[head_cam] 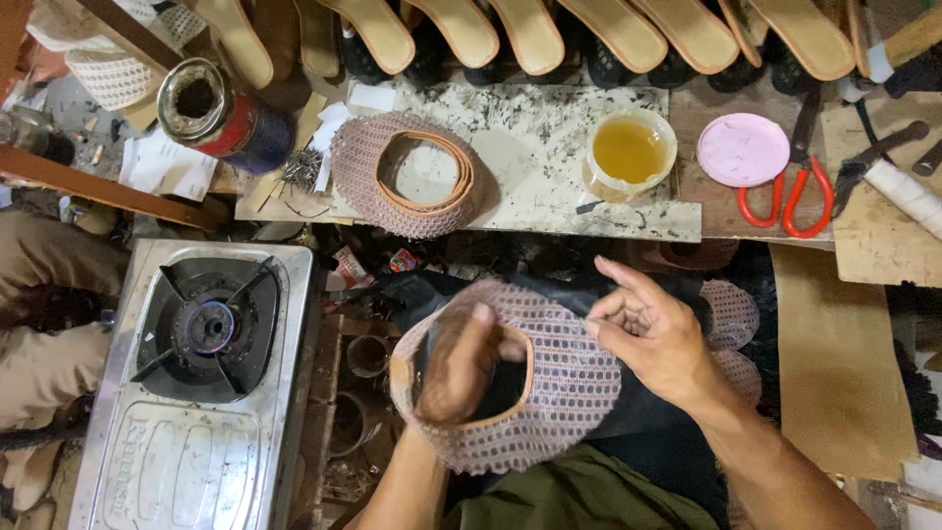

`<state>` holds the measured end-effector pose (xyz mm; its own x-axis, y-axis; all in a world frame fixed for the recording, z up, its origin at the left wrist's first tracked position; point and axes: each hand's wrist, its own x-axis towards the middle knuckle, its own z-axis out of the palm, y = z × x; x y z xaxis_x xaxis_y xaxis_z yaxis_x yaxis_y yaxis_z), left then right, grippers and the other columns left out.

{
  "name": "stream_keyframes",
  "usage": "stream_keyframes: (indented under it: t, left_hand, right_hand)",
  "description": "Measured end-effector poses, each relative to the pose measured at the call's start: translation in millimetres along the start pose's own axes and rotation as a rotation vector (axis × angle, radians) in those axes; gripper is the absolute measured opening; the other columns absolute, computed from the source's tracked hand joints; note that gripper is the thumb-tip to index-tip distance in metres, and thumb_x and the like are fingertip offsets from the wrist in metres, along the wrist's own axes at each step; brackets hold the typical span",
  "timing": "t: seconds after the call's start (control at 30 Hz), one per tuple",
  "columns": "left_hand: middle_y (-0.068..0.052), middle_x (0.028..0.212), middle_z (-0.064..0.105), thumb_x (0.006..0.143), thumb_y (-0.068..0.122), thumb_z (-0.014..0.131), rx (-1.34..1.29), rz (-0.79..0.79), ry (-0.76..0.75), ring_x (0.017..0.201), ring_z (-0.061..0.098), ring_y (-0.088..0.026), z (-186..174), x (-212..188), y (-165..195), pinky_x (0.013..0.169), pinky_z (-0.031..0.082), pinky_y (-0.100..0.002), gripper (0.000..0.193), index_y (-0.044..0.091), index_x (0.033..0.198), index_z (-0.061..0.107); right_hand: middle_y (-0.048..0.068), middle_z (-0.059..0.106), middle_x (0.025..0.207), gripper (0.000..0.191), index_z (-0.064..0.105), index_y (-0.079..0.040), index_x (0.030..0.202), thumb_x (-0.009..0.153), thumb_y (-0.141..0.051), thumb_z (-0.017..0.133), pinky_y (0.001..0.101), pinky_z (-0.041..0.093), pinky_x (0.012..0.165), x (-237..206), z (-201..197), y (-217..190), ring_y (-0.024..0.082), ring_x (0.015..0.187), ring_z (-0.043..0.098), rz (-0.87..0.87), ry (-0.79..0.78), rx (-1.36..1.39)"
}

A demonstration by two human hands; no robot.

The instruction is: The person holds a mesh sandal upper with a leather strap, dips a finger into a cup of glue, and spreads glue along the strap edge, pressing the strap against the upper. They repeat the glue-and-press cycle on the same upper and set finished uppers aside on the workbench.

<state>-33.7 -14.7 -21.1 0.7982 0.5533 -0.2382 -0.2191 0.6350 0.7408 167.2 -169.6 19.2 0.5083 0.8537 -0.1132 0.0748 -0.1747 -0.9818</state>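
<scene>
Left hand point(461, 368) is inserted through the tan-trimmed opening of a pinkish knitted mesh shoe upper point(564, 393), fingers curled and closed on the trim edge, holding the upper near centre. Right hand point(653, 334) hovers just right of it, fingers loosely spread and bent, gripping nothing. A second mesh upper point(368, 167) lies on the far speckled board point(549, 167). Right of it stand a cup of yellow glue point(629, 152), a pink lid point(743, 149) and red-handled scissors point(797, 201). A single-burner gas stove point(211, 373) sits at near left.

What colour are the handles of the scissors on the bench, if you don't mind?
The scissors have red handles, seen in the head view.
</scene>
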Motion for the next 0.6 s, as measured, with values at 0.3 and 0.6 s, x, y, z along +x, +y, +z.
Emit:
stream_keyframes:
  t: [0.3, 0.6]
  left_hand:
    - [-0.008, 0.125, 0.063, 0.098, 0.015, 0.064, 0.443, 0.517, 0.495, 0.108, 0.061, -0.016, -39.9, -4.2, 18.9, 0.094, 0.051, -0.030, 0.045, 0.005, 0.139, 0.052]
    - [-0.004, 0.110, 0.072, 0.097, 0.019, 0.069, 0.057, 0.099, 0.198, 0.093, 0.063, -0.015, -37.1, -1.8, -5.1, 0.082, 0.051, -0.031, 0.045, -0.008, 0.133, 0.065]
  right_hand:
    - [0.004, 0.076, 0.095, 0.054, 0.062, -0.009, 0.135, 0.084, -0.015, 0.077, 0.0263, 0.062, 0.070, 0.1, 3.1, -14.4, 0.013, 0.079, 0.073, -0.037, -0.227, -0.354]
    - [0.026, 0.052, 0.151, 0.051, 0.075, 0.001, 0.119, 0.083, -0.034, 0.085, 0.0524, 0.043, 0.110, 116.5, -55.2, -40.7, 0.046, 0.135, 0.049, -0.642, 0.255, -1.012]
